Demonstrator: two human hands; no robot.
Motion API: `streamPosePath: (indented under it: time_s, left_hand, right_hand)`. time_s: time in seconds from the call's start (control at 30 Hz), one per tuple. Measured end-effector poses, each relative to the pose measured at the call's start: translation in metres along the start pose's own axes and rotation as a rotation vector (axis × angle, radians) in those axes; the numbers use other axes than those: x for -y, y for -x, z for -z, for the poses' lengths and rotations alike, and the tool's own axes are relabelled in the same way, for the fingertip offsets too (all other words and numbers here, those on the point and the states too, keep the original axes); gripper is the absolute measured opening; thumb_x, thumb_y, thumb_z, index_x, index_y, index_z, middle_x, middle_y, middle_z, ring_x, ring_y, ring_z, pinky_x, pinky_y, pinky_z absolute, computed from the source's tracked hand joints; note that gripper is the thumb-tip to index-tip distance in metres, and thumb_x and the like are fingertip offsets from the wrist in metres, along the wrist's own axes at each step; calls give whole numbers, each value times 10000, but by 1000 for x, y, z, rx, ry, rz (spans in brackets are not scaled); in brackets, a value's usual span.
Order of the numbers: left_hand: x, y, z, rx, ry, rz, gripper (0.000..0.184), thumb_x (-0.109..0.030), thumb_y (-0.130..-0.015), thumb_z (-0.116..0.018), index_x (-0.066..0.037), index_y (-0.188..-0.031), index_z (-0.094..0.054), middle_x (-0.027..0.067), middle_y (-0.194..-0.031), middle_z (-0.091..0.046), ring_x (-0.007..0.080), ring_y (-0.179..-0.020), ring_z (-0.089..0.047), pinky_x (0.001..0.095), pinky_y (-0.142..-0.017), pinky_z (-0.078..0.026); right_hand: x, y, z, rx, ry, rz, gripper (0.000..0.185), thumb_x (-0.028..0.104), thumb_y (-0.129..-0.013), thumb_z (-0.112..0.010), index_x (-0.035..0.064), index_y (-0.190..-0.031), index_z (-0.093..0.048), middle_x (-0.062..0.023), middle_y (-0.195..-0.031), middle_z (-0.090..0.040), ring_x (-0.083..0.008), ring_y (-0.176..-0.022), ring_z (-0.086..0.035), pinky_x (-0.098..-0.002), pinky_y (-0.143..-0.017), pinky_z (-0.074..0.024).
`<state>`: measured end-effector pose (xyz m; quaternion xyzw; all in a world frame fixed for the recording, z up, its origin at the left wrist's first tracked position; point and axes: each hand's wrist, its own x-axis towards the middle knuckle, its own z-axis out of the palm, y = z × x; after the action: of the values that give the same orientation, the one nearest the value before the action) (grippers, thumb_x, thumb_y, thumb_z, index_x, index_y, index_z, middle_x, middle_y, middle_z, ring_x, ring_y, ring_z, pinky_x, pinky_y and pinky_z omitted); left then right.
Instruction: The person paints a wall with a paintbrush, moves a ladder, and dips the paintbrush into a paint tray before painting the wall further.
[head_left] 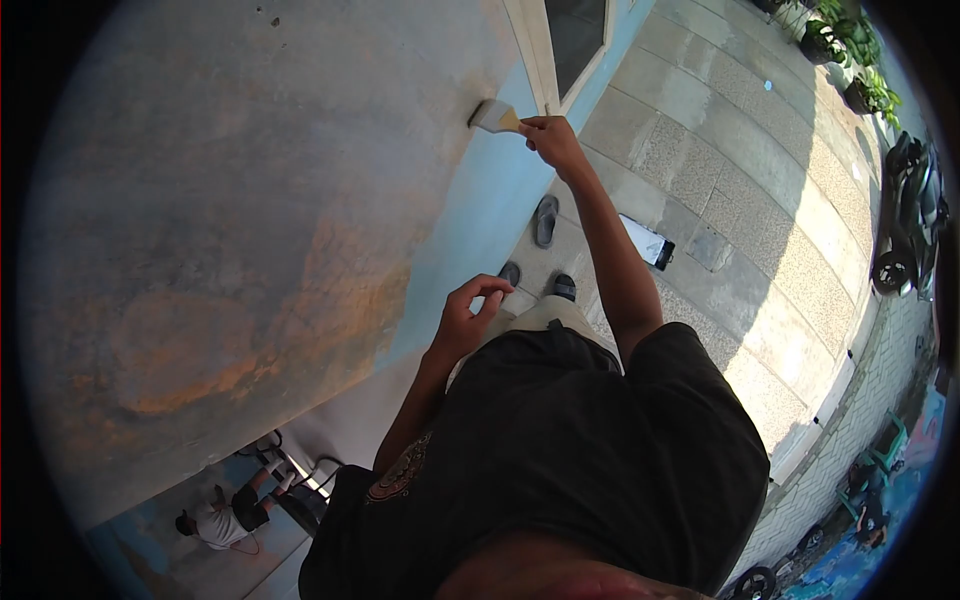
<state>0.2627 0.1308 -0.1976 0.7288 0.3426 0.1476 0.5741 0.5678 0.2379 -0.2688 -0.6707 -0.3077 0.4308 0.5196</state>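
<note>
My right hand (pixel 550 142) is closed round the yellow handle of a wide, flat paintbrush (pixel 494 117). Its dark bristle edge meets the wall (pixel 300 150), close to the border between the grey, stained surface and a light blue painted band (pixel 500 165). Lower down, in front of my body, my left hand (pixel 470 312) hangs near the wall with its fingers loosely bent. A gap shows between thumb and fingers, and I see nothing in it.
A window frame (pixel 535 50) adjoins the blue band. On the paving lie a loose sandal (pixel 546 221) and a white tray-like object with a dark end (pixel 645 242). A person (pixel 225 520) is at lower left; potted plants (pixel 822 42) and a motorcycle (pixel 908 215) are at right.
</note>
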Motion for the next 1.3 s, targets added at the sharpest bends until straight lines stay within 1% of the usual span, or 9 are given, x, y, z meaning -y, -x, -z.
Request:
streamPosePath:
  time_s: [0.2,0.37,0.5,0.53,0.63,0.8,0.9,1.03,1.3]
  left_hand:
    - [-9,-8,-6,-12,1,-13,167,-51,-1009,-551,12,-1111,-667,110,-1077,-730,191,-1039,-697,340,-967,-522]
    - [-12,-8,-9,-17,-3,-18,164,-49,-1008,-550,9,-1108,-667,105,-1075,-730,189,-1039,-695,340,-966,-521]
    - [-15,-10,-7,-39,-6,-16,161,-57,-1010,-557,7,-1107,-669,101,-1072,-730,184,-1040,-693,337,-967,-518]
    - [-15,-9,-7,-41,-3,-10,160,-60,-1011,-559,7,-1106,-669,100,-1069,-729,183,-1039,-692,335,-968,-517]
    - [-21,-12,-7,-46,-10,-17,160,-68,-1014,-559,7,-1104,-669,95,-1067,-727,180,-1036,-691,335,-971,-514]
    - [-24,-17,-9,-51,0,-35,161,-73,-1017,-557,0,-1101,-673,89,-1062,-726,174,-1037,-686,335,-970,-512]
    - [-21,-19,-10,-81,25,-44,158,-84,-1009,-572,-6,-1095,-679,84,-1052,-729,170,-1016,-686,328,-944,-515]
    - [-20,-18,-7,-139,18,-58,159,-104,-1003,-589,-11,-1091,-683,82,-1049,-733,173,-998,-686,326,-919,-517]
    - [-9,28,4,-341,45,-62,161,-98,-1011,-582,-17,-1108,-682,92,-1060,-732,187,-1031,-689,350,-939,-519]
  right_hand:
    - [74,-6,44,86,-490,271,350,163,-986,-673,-30,-1277,-694,-18,-715,-587,-64,-602,-456,-238,-513,-342]
    - [-36,-58,-6,180,-685,83,382,176,-1006,-669,-12,-1338,-654,12,-726,-551,-50,-548,-390,-221,-489,-304]
    - [-143,-48,-21,2,-387,-166,350,210,-983,-688,30,-1283,-708,10,-668,-563,-42,-524,-418,-222,-442,-325]
    - [-171,-52,-23,-17,-242,-224,333,247,-944,-710,62,-1218,-755,-59,-708,-673,-125,-566,-580,-286,-506,-467]
    - [-223,-70,-40,-194,72,-162,302,217,-933,-715,17,-1153,-770,-48,-706,-679,-113,-551,-571,-297,-527,-459]
    - [-134,-62,-19,-114,238,-109,283,213,-929,-699,5,-1104,-781,-73,-714,-695,-148,-593,-618,-324,-592,-501]
    - [-36,-31,7,-96,217,-13,324,260,-922,-687,34,-1137,-773,-186,-859,-760,-294,-769,-736,-395,-750,-566]
    - [36,15,39,-28,-100,111,302,183,-979,-659,-35,-1173,-736,1,-660,-588,-57,-542,-466,-241,-482,-344]
    - [20,87,40,208,-272,-35,288,195,-995,-678,-19,-1186,-697,37,-673,-547,-11,-509,-399,-196,-438,-264]
